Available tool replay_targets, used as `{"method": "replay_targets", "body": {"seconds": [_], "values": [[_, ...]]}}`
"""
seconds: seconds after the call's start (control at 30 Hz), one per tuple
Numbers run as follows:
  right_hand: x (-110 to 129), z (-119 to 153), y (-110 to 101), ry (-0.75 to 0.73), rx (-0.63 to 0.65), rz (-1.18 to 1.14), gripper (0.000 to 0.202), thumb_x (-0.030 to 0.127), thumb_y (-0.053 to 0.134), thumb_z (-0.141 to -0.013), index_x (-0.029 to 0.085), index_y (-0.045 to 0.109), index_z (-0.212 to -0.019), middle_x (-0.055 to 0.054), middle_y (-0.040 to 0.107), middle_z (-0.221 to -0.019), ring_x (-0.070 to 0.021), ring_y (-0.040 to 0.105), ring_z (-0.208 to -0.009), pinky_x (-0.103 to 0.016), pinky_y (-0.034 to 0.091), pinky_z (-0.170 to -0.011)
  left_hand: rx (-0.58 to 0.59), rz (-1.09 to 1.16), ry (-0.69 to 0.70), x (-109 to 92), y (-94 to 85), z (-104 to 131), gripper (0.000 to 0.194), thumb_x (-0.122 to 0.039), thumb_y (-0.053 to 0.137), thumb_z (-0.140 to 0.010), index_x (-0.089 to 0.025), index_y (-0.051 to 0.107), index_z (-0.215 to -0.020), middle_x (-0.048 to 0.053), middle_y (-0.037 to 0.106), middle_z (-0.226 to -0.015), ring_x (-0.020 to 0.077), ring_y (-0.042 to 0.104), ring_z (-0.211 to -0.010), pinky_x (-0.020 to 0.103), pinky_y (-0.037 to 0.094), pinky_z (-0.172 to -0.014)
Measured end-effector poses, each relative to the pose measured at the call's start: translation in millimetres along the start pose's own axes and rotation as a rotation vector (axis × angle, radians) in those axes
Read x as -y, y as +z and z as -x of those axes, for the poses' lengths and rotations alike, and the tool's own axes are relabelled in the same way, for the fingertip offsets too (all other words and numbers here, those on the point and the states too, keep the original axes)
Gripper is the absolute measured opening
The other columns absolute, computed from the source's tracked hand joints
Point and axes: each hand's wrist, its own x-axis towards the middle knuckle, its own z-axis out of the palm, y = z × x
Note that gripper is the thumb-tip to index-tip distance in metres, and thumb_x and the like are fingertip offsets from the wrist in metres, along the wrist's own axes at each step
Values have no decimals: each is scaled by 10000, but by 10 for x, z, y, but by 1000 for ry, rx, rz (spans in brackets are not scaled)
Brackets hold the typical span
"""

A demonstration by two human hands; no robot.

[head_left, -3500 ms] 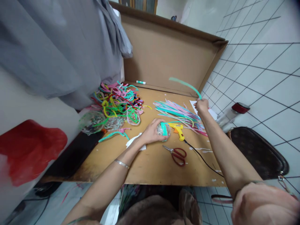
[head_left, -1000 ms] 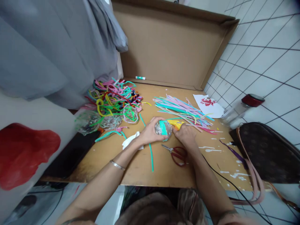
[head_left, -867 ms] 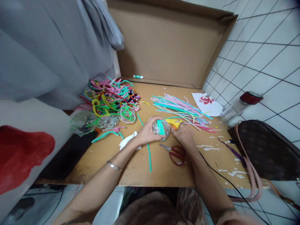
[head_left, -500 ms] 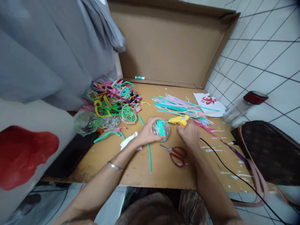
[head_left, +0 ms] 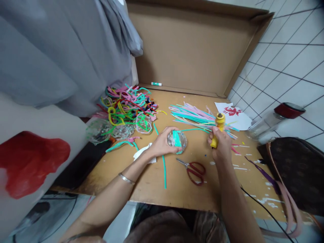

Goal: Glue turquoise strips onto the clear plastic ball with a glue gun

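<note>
My left hand point(head_left: 164, 141) grips a round clear object point(head_left: 184, 141) with turquoise strips across it. A turquoise pipe cleaner point(head_left: 193, 129) reaches right from its top. My right hand point(head_left: 222, 141) is wrapped round a yellow glue gun point(head_left: 220, 122), held upright away from the round object. Red-handled scissors point(head_left: 196, 172) lie below, between my hands. Another turquoise pipe cleaner point(head_left: 165, 173) runs under my left hand toward the table's front edge. White tissue point(head_left: 141, 152) lies partly beneath my left wrist.
A tangled colourful pipe cleaner heap point(head_left: 129, 106) lies at left, a straight bundle point(head_left: 192, 113) at the back. A cardboard box point(head_left: 187, 50) stands behind. At right are a bottle point(head_left: 268, 123), a brown bag point(head_left: 296, 168) and a black cord point(head_left: 265, 211).
My right hand has drawn the glue gun away to the right from the round object and turned it upright. The pipe cleaner reaching from the object now shows in full. The view has shifted slightly.
</note>
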Motion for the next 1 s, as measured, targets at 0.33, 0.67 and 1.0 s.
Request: {"method": "replay_targets", "body": {"seconds": [0.33, 0.67, 1.0], "values": [[-132, 146, -43, -753, -194, 1189, 207, 378, 533, -729, 203, 535, -840, -71, 578, -751, -241, 575, -740, -359, 452, -706, 13, 75, -19, 33, -4, -19, 705, -361, 807, -575, -179, 519, -1192, 70, 591, -1147, 260, 574, -1088, 374, 461, -962], [-107, 155, -48, -741, -156, 1288, 179, 367, 497, -758, 205, 527, -827, -73, 568, -737, -232, 532, -718, -343, 400, -670, -17, 52, -2, 16, 1, -8, 688, -355, 809, -590, -193, 529, -1198, 79, 556, -1214, 265, 552, -1141, 383, 451, -1000], [-124, 151, -27, -777, -164, 1328, 154, 352, 512, -760, 200, 520, -786, -57, 540, -700, -218, 509, -686, -318, 354, -620, -5, 57, -19, 5, -4, 2, 698, -357, 808, -593, -191, 530, -1211, 78, 579, -1203, 265, 572, -1107, 386, 459, -981]]}}
